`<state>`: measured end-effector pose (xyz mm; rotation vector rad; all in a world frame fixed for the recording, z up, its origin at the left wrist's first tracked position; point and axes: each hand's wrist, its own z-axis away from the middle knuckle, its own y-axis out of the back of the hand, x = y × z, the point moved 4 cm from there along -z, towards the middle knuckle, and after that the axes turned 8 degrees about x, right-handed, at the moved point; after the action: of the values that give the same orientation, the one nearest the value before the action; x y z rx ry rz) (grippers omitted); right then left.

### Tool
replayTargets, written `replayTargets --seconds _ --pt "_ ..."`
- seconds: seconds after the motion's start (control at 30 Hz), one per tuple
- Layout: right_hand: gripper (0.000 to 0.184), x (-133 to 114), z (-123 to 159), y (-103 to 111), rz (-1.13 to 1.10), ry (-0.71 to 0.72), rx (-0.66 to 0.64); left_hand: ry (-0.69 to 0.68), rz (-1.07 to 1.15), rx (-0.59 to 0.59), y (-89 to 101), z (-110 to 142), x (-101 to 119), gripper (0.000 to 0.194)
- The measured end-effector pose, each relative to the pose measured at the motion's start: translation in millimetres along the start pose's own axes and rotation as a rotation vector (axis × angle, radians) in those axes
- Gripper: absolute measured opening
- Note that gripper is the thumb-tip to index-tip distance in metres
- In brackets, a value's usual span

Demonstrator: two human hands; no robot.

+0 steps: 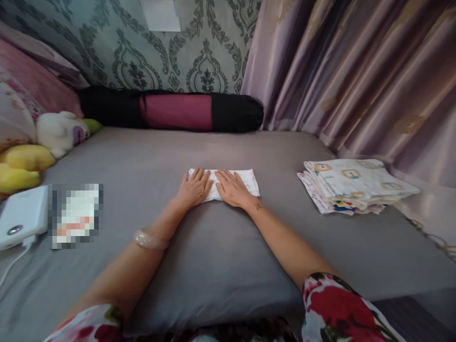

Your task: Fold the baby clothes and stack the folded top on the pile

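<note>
A small white folded cloth (247, 180) lies on the grey bed sheet (149, 161) in the middle of the view. My left hand (195, 186) rests flat on its left part, fingers stretched out. Beside it, my right hand (231, 188) presses flat on the cloth's middle, fingers extended too. Both palms face down and neither hand grips anything. A pale bangle (149, 240) sits on my left wrist.
A stack of folded printed cloths (356, 186) lies at the right near the bed's edge. A black and maroon bolster (171, 110) lies along the wall. Plush toys (57, 130), yellow cushions and a white device (21, 216) with a cable are at the left. Curtains hang at the right.
</note>
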<state>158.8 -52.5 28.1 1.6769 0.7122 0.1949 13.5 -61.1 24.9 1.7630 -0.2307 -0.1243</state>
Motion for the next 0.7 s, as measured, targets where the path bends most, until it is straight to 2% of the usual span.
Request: replayTargets --seconds 0.1,0.17,0.27,0.33,0.53,0.7 --pt "0.055 0.8 0.9 0.7 -0.005 0.005 -0.002 -0.003 0.007 0.015 -0.3 -0.6 -0.9 0.058" --pt "0.055 1.5 2.0 4.5 -0.012 -0.003 -0.011 -0.005 0.004 0.072 3.9 -0.7 0.6 0.058" --pt "0.055 4.8 4.6 15.3 0.026 -0.049 0.047 -0.034 0.005 0.200 13.9 0.6 7.5 0.059" --pt "0.055 7.4 7.1 20.5 0.066 -0.080 0.087 -0.073 0.017 0.221 17.4 2.0 14.0 0.059" --pt "0.057 12.5 12.3 11.6 0.065 -0.121 -0.014 -0.110 0.037 -0.010 7.4 4.0 22.0 0.061" --pt "0.057 13.4 11.8 10.3 0.051 -0.126 -0.028 -0.110 0.034 -0.017 6.4 2.7 21.4 0.061"
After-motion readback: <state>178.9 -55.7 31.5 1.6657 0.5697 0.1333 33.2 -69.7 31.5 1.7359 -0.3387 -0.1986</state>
